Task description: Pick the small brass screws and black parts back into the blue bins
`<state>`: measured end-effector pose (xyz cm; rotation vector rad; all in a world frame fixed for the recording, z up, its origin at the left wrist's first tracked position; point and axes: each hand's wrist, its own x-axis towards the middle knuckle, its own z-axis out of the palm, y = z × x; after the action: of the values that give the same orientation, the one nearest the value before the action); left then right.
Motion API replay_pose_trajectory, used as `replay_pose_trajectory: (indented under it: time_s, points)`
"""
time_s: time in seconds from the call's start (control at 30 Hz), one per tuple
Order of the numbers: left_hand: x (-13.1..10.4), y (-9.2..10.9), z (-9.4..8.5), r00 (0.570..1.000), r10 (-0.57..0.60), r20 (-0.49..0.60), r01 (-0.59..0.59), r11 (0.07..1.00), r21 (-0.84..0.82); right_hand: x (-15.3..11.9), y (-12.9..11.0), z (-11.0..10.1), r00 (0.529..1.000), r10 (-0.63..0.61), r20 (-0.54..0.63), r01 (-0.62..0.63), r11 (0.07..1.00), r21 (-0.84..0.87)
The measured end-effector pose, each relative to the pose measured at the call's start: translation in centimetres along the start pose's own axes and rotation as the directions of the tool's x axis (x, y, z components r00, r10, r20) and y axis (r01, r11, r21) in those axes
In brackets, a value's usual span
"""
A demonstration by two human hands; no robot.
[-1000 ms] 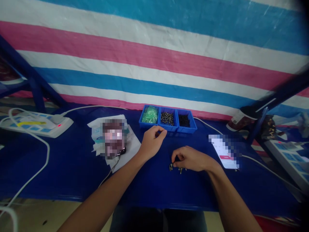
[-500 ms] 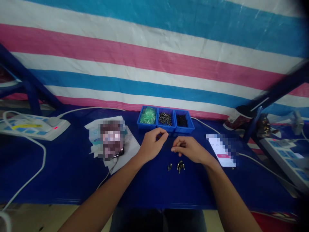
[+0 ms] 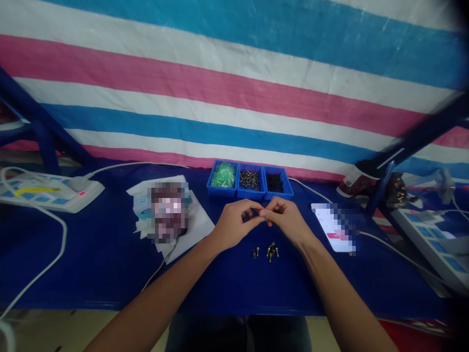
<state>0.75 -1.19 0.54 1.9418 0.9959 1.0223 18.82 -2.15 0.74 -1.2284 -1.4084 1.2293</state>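
My left hand [image 3: 237, 220] and my right hand [image 3: 286, 218] meet fingertip to fingertip above the blue table, both closed in a pinch. Whatever lies between the fingertips is hidden or too small to name. Just below the hands on the table lies a small pile of screws [image 3: 271, 251], with a single screw [image 3: 257, 251] and a small dark piece [image 3: 254, 254] to its left. Behind the hands stand three joined blue bins: one with green bagged pieces [image 3: 223, 175], one with shiny metal screws [image 3: 249, 180], one with small black parts [image 3: 274, 183].
A blurred-out phone [image 3: 168, 212] rests on papers and packaging at left. At right lies another lit phone [image 3: 331, 227]. Power strips [image 3: 84, 195] with white cables sit at both sides. A dark-lidded cup [image 3: 353, 181] stands at the back right, before a striped sheet.
My two hands have come together; they were apart half a second ago and now touch at the fingertips. The screws on the table and the bins stay as they were.
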Motion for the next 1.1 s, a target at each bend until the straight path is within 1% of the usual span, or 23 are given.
replay_pose_trajectory:
  time_s: [0.1,0.17,0.27,0.37,0.47,0.57,0.63,0.73,0.8,0.87,1.0,1.1]
  points:
    - [0.0,-0.1,0.0,0.999,-0.034,-0.01,0.033,0.999,-0.02,0.0,0.4,0.3,1.0,0.008,-0.024,-0.007,1.0,0.019]
    - [0.0,-0.2,0.1,0.997,-0.067,-0.032,0.064,0.996,-0.066,0.1,0.5,0.3,1.0,-0.001,-0.022,0.002,1.0,0.01]
    - [0.1,-0.4,0.2,0.99,-0.122,-0.076,0.104,0.974,-0.204,0.1,0.3,0.1,0.999,-0.05,-0.003,0.049,0.998,-0.029]
    - [0.3,-0.6,0.1,0.977,-0.189,-0.097,0.145,0.928,-0.344,-0.1,0.0,0.2,0.992,-0.122,0.012,0.123,0.988,-0.091]
    - [0.4,-0.8,0.0,0.97,-0.24,-0.042,0.195,0.868,-0.457,-0.3,-0.1,0.7,0.977,-0.212,-0.01,0.208,0.966,-0.155]
    - [0.6,-0.9,-0.1,0.962,-0.272,0.014,0.237,0.811,-0.536,-0.4,0.0,1.3,0.96,-0.278,-0.044,0.259,0.933,-0.249]
    - [0.7,-0.8,-0.2,0.958,-0.288,0.015,0.247,0.793,-0.557,-0.4,0.0,1.4,0.946,-0.319,-0.051,0.287,0.902,-0.321]
    - [0.7,-0.6,-0.4,0.957,-0.29,0.01,0.246,0.794,-0.556,-0.6,-0.2,1.4,0.911,-0.411,-0.03,0.362,0.834,-0.417]
    - [0.7,-0.5,-0.5,0.958,-0.285,0.014,0.245,0.797,-0.552,-0.7,-0.3,1.5,0.89,-0.457,-0.008,0.404,0.795,-0.453]
    - [0.7,-0.4,-0.5,0.96,-0.279,0.019,0.244,0.803,-0.543,-0.8,-0.5,1.5,0.881,-0.473,0.004,0.42,0.778,-0.468]
    - [0.6,-0.6,-0.4,0.965,-0.26,0.032,0.242,0.837,-0.492,-0.8,-0.7,1.3,0.884,-0.467,0.012,0.415,0.773,-0.479]
    - [0.8,-0.7,-0.4,0.962,-0.271,-0.012,0.235,0.853,-0.467,-0.9,-1.0,1.0,0.921,-0.385,0.059,0.366,0.805,-0.467]
